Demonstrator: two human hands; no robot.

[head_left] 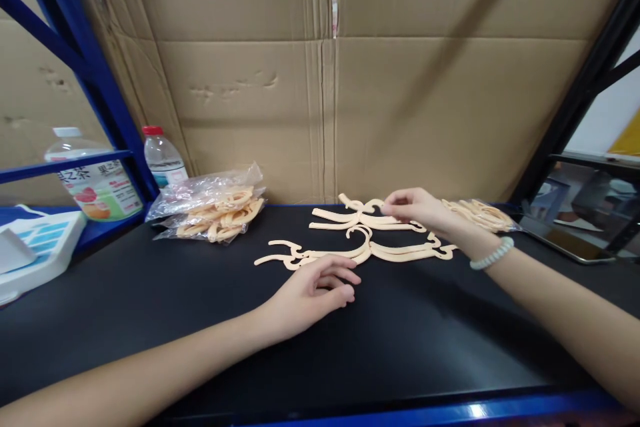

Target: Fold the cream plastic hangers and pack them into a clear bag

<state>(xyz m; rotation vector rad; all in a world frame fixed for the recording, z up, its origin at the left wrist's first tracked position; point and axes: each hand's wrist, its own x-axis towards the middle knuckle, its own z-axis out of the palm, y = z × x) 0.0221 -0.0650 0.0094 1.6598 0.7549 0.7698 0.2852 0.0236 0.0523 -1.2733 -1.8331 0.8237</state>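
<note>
Cream plastic folding clothes hangers lie on the black tabletop in two groups. The front hangers (405, 252) are spread sideways with their hooks toward the back. My left hand (313, 293) rests just in front of them, fingers loosely bent and apart, holding nothing. Behind these lie the back hangers (335, 217), also with outstretched arms. My right hand (417, 207) is over their right side, thumb and fingers pinched together beside a curved hook, apparently on a hanger. The exact contact is hidden by the fingers. A pale bead bracelet (493, 253) circles my right wrist.
Clear bags of hangers (220, 213) sit at the back left, and more bagged hangers (477, 215) at the back right. A phone-like dark slab (565, 240) lies beyond. Bottles (163, 157) and a white-blue tray (45, 247) stand left. Cardboard (240, 93) walls the back.
</note>
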